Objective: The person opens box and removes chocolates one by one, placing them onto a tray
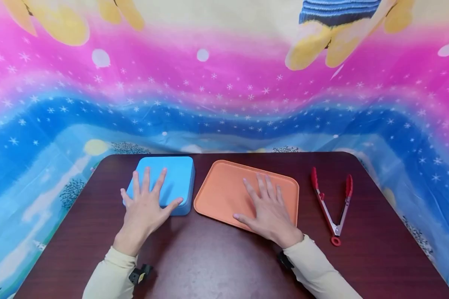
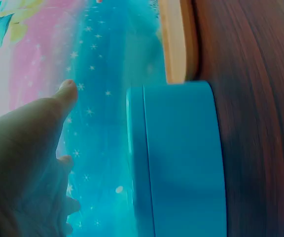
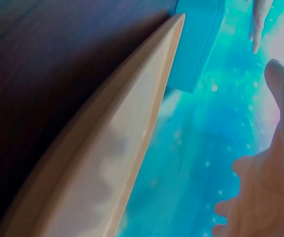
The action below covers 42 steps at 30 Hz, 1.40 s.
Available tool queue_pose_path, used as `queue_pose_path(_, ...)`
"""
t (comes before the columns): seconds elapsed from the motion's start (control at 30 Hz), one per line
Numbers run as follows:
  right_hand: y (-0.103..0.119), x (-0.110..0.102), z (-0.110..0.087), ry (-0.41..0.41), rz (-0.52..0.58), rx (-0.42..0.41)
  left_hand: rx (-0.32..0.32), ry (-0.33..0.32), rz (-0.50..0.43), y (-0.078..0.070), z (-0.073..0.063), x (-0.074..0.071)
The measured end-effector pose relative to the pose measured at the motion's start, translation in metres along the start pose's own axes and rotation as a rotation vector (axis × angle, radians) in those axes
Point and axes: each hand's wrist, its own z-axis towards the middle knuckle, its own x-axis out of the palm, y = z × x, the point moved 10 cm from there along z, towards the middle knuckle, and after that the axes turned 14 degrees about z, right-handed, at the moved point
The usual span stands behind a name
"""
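Observation:
A blue lidded box (image 1: 181, 174) sits at the left of the table, its lid seam visible in the left wrist view. My left hand (image 1: 144, 209) hovers over it with fingers spread, a gap showing between hand and lid. To the right of the box lies an orange rectangular tray (image 1: 220, 191), turned slightly at an angle. Above the tray floats my right hand (image 1: 271, 214), fingers extended and holding nothing; the right wrist view shows it apart from the tray. Red-and-silver tongs (image 1: 336, 229) lie spread at the right, touched by neither hand.
The dark brown wooden table (image 1: 217, 265) has rounded far corners. A colourful printed cloth (image 1: 224, 95) hangs behind it and along both sides. Both wrists carry small black devices.

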Motion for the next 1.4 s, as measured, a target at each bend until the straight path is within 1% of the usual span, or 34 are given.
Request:
queue_pose_path(0.1, 0.008, 0.002, 0.005, -0.003, -0.009, -0.032, -0.008, -0.03, 0.015, 0.009, 0.001, -0.004)
queue_pose_path(0.23, 0.018, 0.005, 0.011, -0.008, -0.032, -0.072, -0.018, -0.055, 0.011, 0.021, 0.0, -0.005)
queue_pose_path(0.57, 0.033, 0.019, 0.023, 0.044, -0.033, -0.101, -0.024, -0.082, -0.049, 0.051, -0.001, -0.003)
queue_pose_path(0.7, 0.041, 0.026, 0.03, 0.083, -0.003, -0.1, -0.018, -0.073, -0.067, 0.061, 0.0, 0.001)
queue_pose_path(0.97, 0.054, 0.04, 0.043, 0.147, 0.048, -0.074, -0.018, -0.017, -0.076, 0.076, 0.003, 0.006)
queue_pose_path(1.17, 0.068, 0.055, 0.054, 0.203, 0.068, -0.068, -0.04, 0.081, -0.068, 0.088, 0.004, 0.017)
queue_pose_path(1.3, 0.081, 0.068, 0.062, 0.239, 0.056, -0.091, -0.046, 0.142, -0.088, 0.096, 0.003, 0.024)
queue_pose_path(1.4, 0.089, 0.079, 0.066, 0.266, 0.049, -0.099, -0.033, 0.182, -0.117, 0.099, 0.004, 0.03)
